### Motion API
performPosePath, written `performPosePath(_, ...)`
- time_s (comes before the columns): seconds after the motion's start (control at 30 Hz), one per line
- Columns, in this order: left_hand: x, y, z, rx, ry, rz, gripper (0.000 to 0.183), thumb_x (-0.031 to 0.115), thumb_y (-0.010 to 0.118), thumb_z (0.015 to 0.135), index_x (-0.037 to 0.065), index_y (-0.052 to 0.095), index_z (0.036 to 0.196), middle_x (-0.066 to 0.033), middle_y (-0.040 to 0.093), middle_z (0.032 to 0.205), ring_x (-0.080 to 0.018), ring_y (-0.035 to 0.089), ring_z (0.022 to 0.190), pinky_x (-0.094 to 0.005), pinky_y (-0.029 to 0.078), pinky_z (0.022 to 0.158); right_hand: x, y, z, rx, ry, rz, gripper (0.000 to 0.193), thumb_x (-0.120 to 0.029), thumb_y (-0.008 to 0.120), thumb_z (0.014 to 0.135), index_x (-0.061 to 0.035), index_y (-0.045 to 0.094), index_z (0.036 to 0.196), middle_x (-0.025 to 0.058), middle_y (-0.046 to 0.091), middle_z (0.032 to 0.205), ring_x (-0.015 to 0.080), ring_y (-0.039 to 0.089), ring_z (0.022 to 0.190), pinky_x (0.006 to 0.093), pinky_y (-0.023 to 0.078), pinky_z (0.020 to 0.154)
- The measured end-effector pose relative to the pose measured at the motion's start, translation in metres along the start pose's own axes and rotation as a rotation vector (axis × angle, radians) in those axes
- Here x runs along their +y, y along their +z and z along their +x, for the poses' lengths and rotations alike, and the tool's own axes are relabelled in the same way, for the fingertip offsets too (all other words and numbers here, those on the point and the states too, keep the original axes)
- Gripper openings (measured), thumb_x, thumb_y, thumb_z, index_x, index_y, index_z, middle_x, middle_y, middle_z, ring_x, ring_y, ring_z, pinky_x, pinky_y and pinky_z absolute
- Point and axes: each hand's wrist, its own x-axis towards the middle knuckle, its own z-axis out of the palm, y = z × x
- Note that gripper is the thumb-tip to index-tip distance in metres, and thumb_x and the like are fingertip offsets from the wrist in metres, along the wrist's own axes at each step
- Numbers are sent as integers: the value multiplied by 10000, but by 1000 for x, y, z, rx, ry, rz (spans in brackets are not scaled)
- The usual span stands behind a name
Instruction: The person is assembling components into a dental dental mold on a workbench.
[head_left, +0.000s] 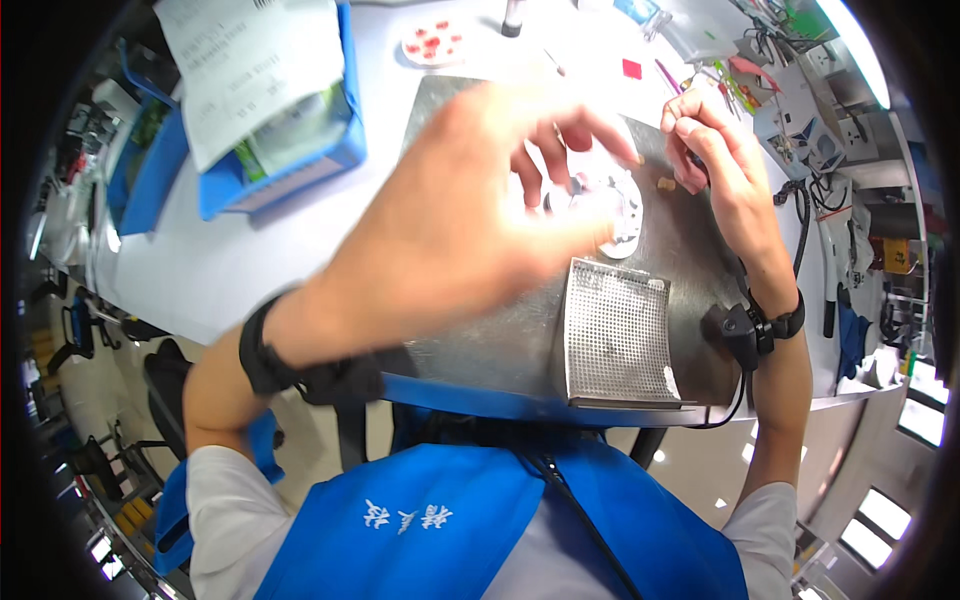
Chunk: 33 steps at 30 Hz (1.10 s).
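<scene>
My left hand (480, 190) is raised close to the camera and smeared by motion. Its thumb and curled fingers are apart, and no object shows between them. Partly hidden behind it, a white round dish (627, 225) with small grey pieces lies on the dark metal plate (480, 345). My right hand (722, 160) is over the plate's right side, thumb and fingers pinched together; whatever they hold is too small to make out. Beside that hand lies a small tan piece (666, 184). A perforated metal tray (618, 335) rests near the table's front edge.
A blue bin (285, 185) with papers and green-white packets stands at the left. Toward the back are a white dish with red pieces (430, 50), a small dark-based bottle (512, 22) and a red square (632, 68). Tools and cables (800, 200) crowd the right side.
</scene>
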Motion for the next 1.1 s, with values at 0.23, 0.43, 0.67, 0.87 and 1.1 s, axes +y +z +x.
performPosePath(0.23,86,73,-85,-853,-222,-675,294,136,640,1036,-12,677,1287,-160,734,1070,-265,703,925,-370,564,807,10,-6,10,-137,51,167,188,-181,517,1049,-60,660,1062,-49,490,738,40,363,624,234,344,586)
performPosePath(0.43,91,222,-62,-952,-259,-648,356,112,587,995,-81,674,1280,-156,694,837,-244,676,730,-379,553,709,22,1,37,-154,-157,-114,197,-243,609,1005,-59,677,989,-59,570,820,54,500,740,237,420,681)
performPosePath(0.67,102,302,-74,-1162,-910,-1365,230,128,538,757,215,350,657,61,302,649,-101,214,551,-294,194,516,4,-9,44,-235,-173,-168,166,-191,658,994,-38,653,930,-42,581,857,59,513,831,253,423,773)
performPosePath(0.87,87,289,-68,-941,-617,-1184,127,141,561,756,93,549,873,32,425,736,-102,321,554,-282,282,505,2,-6,34,-288,-200,-177,189,-208,665,970,-23,695,958,-10,649,874,82,570,823,273,469,781)
performPosePath(1.1,81,295,-73,-1004,-914,-1515,218,162,603,738,47,668,910,16,478,759,-99,390,573,-274,291,496,-18,8,49,-349,-179,-199,201,-220,691,926,-27,730,968,8,698,885,75,666,876,281,521,789)
